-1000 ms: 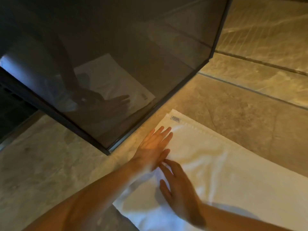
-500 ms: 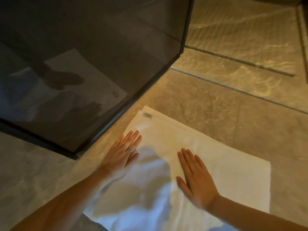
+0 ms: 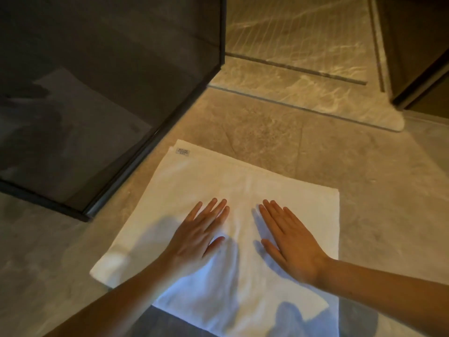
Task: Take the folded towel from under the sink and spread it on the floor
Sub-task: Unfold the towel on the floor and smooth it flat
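Observation:
A white towel [image 3: 233, 188] lies spread flat on the stone floor, with a small label at its far left corner. My left hand [image 3: 194, 237] rests palm down on the towel's middle, fingers stretched out and close together. My right hand [image 3: 289, 242] lies flat beside it, a short gap between the two, fingers pointing away from me. Neither hand grips the cloth. The towel's near edge runs out of view at the bottom.
A dark glass panel [image 3: 109, 93] with a black frame stands at the left, its corner close to the towel's left edge. A raised marble step [image 3: 303, 91] crosses behind the towel. A dark cabinet or door [image 3: 418, 52] stands at the far right.
Both hands slid toward the towel's middle and now lie side by side. The view shifted, so the glass panel sits further left and the whole towel shows.

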A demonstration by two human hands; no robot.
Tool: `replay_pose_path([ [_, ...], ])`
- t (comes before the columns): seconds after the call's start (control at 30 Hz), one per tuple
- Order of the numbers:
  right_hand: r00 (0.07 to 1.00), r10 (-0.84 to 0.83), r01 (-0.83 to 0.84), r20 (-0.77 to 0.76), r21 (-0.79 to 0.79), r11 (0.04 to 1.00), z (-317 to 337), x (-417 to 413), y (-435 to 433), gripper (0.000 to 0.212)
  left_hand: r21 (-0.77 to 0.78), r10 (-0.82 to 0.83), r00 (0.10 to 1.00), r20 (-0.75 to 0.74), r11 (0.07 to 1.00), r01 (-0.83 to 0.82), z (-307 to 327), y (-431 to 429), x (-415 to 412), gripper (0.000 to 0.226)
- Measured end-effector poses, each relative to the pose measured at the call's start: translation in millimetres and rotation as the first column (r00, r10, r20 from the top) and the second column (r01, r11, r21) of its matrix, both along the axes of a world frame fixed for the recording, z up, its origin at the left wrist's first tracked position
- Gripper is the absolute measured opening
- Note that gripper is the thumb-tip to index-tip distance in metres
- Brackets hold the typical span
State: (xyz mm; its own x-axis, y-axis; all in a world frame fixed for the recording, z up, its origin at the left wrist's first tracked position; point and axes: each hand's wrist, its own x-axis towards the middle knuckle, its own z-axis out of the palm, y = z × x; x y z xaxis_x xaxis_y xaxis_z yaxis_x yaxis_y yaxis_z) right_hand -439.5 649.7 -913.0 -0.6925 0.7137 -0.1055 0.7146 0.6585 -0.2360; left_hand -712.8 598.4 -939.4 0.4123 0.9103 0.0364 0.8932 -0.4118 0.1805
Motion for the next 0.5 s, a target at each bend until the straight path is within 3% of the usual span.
replay_pose_path([
  [0.2,0.949,-0.315,0.313,-0.018,-0.079,0.946,-27,-15,-70,0.068,-0.043,-0.105,0.992,-0.062,0.994,0.103,-18,-15,31,0.058],
  [0.33,0.946,-0.31,0.313,0.089,-0.019,0.949,-43,-22,-86,0.067,-0.051,-0.109,0.992,-0.063,0.993,0.106,-29,-15,30,0.059],
  [0.5,0.961,-0.269,0.271,0.056,-0.022,0.962,-54,-11,-83,0.069,0.004,-0.116,0.991,-0.066,0.993,0.117,-35,-13,30,0.059],
])
